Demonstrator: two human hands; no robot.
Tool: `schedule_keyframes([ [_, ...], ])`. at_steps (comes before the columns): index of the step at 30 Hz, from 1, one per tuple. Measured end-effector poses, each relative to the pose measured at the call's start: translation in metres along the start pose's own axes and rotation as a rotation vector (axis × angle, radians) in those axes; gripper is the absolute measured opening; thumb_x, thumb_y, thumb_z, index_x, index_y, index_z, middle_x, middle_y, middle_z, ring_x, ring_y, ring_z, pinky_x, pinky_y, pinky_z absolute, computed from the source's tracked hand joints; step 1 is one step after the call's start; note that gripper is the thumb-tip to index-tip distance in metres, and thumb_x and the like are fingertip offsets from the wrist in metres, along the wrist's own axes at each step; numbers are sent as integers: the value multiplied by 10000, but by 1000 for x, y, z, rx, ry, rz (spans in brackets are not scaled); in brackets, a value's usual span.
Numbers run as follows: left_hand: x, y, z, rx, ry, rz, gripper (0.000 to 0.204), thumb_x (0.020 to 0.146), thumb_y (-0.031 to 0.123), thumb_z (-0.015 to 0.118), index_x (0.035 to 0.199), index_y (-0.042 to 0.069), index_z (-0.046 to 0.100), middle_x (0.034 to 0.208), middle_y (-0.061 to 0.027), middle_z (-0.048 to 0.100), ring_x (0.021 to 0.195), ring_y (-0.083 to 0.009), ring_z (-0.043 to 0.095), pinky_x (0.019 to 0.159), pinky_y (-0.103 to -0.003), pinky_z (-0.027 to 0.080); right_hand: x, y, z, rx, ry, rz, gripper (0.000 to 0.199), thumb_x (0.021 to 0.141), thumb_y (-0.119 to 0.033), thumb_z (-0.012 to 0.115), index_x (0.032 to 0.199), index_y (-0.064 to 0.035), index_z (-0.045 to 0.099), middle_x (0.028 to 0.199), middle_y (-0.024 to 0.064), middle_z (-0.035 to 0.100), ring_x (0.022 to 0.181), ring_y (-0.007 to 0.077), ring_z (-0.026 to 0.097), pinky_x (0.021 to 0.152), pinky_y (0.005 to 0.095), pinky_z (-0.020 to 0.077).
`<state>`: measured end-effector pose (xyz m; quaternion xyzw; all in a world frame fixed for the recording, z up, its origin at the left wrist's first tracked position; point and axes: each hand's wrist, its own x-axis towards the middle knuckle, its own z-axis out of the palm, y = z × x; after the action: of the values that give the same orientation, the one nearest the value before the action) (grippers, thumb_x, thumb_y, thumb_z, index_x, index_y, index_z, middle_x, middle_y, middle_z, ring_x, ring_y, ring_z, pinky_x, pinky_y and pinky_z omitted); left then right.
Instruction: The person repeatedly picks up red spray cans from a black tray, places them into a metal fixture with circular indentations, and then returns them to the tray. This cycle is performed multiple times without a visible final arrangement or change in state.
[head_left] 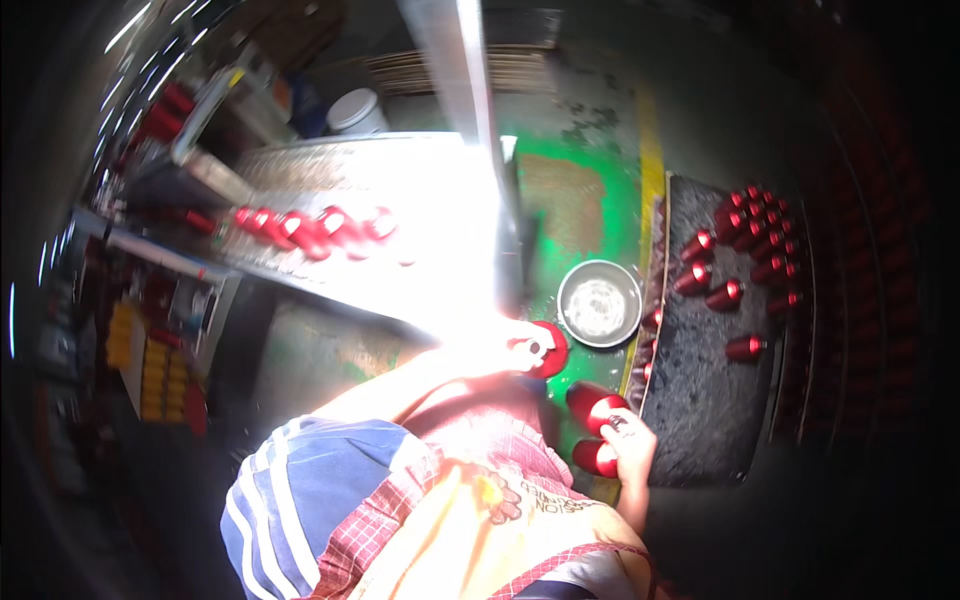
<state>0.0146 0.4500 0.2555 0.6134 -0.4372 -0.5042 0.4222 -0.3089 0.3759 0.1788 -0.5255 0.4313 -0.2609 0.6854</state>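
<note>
My left hand (508, 343), washed out by glare, is closed around the neck end of a red metal cylinder (556, 350), whose dark round opening faces up. Lower right, my right hand (634, 448) grips a pair of glossy red cylinders by their neck ends. One red cylinder (588, 404) lies above the other red cylinder (592, 457), and their rounded bodies point left. Between my hands and the dark bench on the right sits a round metal basin (600, 345) with a bright reflection inside.
Several red cylinders (745, 348) lie on the dark bench top (690, 420) at right. More red cylinders (292, 228) form a row on the brightly lit table (330, 165) at left. A metal post (480, 90) rises ahead. Behind the table stands a white bucket (357, 112).
</note>
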Motion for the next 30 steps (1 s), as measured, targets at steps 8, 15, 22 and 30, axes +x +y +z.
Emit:
schedule_keyframes([
  [8, -172, -9, -147, 87, 401, -213, 300, 807, -34, 684, 1104, 7, 685, 886, 40, 651, 786, -45, 567, 734, -221, 484, -4, -24, 153, -81, -382, 91, 311, 774, 45, 775, 1073, 17, 693, 893, 20, 659, 649, 39, 533, 544, 191, 421],
  [15, -229, 106, -351, 53, 707, 85, 246, 776, -51, 729, 1019, -18, 704, 812, 1, 648, 722, -49, 573, 655, -195, 465, 64, -173, 265, 27, -443, -208, 309, 761, 83, 727, 1057, 77, 638, 729, 73, 623, 452, 66, 496, 415, 196, 374],
  [22, -150, 133, -594, 385, 607, 353, 254, 778, 63, 746, 1031, 61, 735, 663, 44, 578, 605, -22, 491, 564, -196, 382, 189, -302, 455, 37, -322, -705, 368, 853, -90, 687, 1168, 48, 556, 637, 37, 575, 377, 19, 351, 365, 179, 226],
  [30, 18, -9, -730, 189, 349, 74, 288, 754, 52, 689, 1039, 30, 722, 584, -4, 566, 474, -59, 475, 459, -223, 370, 375, -275, 666, -359, -397, -275, 266, 839, -8, 694, 1101, 24, 657, 607, -41, 524, 462, 38, 399, 438, 226, 292],
])
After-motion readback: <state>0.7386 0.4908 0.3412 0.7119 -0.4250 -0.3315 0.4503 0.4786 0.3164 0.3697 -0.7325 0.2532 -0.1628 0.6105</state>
